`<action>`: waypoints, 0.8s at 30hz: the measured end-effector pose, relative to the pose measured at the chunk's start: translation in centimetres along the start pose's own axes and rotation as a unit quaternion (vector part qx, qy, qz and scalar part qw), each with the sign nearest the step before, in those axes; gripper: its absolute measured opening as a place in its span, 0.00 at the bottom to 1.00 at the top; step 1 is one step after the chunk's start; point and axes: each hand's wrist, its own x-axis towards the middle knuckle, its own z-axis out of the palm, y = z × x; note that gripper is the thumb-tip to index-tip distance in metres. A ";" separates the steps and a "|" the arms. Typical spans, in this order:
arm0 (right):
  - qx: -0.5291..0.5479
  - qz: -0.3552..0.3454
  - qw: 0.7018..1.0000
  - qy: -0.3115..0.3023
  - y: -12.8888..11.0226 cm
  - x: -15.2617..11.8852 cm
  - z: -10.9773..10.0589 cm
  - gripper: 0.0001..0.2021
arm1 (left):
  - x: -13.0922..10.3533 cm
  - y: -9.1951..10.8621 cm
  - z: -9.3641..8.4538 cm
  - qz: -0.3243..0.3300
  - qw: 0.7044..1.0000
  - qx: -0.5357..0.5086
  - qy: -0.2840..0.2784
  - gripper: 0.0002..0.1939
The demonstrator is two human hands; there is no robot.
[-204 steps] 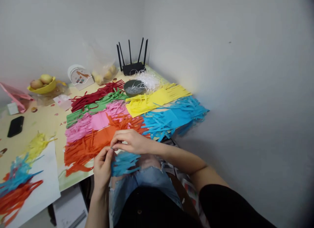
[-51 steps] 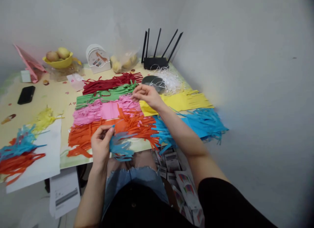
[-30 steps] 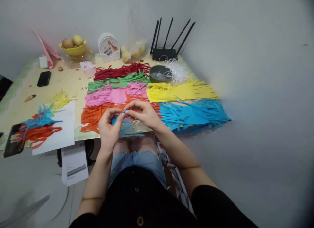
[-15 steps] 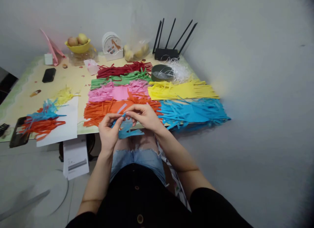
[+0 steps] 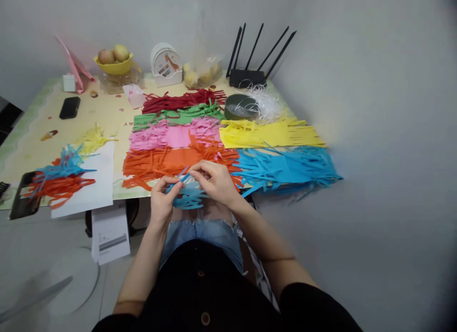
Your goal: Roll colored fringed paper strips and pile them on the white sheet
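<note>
Between my two hands, at the table's front edge, is a blue paper tassel (image 5: 191,200) with its fringe hanging down over my lap. My left hand (image 5: 163,198) pinches its rolled top between thumb and fingers. My right hand (image 5: 216,182) is closed on the upper end of the same roll, thumb against fingertips. Just behind my hands lies fringed orange paper (image 5: 180,159). A stack of fringed blue paper (image 5: 289,164) reaches over the table edge to the right. Fringed yellow (image 5: 269,134), pink (image 5: 177,136), green (image 5: 164,116) and dark red paper (image 5: 174,101) lie farther back.
Finished-looking tassels in orange (image 5: 59,188), blue (image 5: 66,164) and yellow (image 5: 93,137) lie on the left, near a white sheet (image 5: 102,179) and a phone (image 5: 69,107). A green tin (image 5: 237,108), white string (image 5: 266,105) and a router (image 5: 247,78) stand at the back right.
My hands have shifted slightly right and lower with the blue tassel. Its fringe now hangs more spread out, and my right hand has drawn a little away from the left.
</note>
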 end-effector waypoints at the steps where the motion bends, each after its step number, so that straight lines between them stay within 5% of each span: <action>1: 0.006 0.012 1.000 0.001 0.0 0.2 0.0 0.07 | 0.1 0.1 0.2 -0.019 0.999 -0.030 -0.003 0.18; 7: 0.092 0.075 0.993 0.005 0.6 1.1 1.5 0.08 | 0.4 0.2 -0.3 -0.090 0.990 -0.103 -0.042 0.20; 10: 0.149 0.097 0.984 -0.021 1.3 1.1 2.5 0.11 | 1.3 1.6 -4.7 -0.055 0.996 0.041 -0.054 0.21; 12: 0.160 0.106 0.980 -0.044 2.0 0.9 2.8 0.16 | 2.4 4.1 -9.4 0.043 0.977 0.207 0.017 0.18; 13: 0.148 0.107 0.982 -0.051 2.5 0.9 2.9 0.17 | 3.1 5.8 -12.0 0.108 0.944 0.299 0.084 0.15; 15: 0.092 0.090 0.991 -0.047 3.7 0.9 3.0 0.15 | 4.8 9.4 -17.0 0.256 0.803 0.477 0.249 0.10; 17: 0.017 0.050 0.998 -0.029 5.0 1.2 3.3 0.13 | 7.1 12.1 -21.1 0.320 0.672 0.595 0.303 0.13; 18: -0.020 0.029 0.999 -0.022 5.7 1.4 3.5 0.12 | 8.5 12.7 -22.7 0.323 0.642 0.634 0.284 0.13; 20: -0.094 0.002 0.995 -0.027 7.0 2.1 4.1 0.12 | 11.3 12.3 -24.9 0.288 0.640 0.679 0.216 0.11; 24: -0.246 0.022 0.962 -0.114 9.2 4.1 5.5 0.18 | 14.9 8.4 -26.6 0.105 0.724 0.670 0.126 0.04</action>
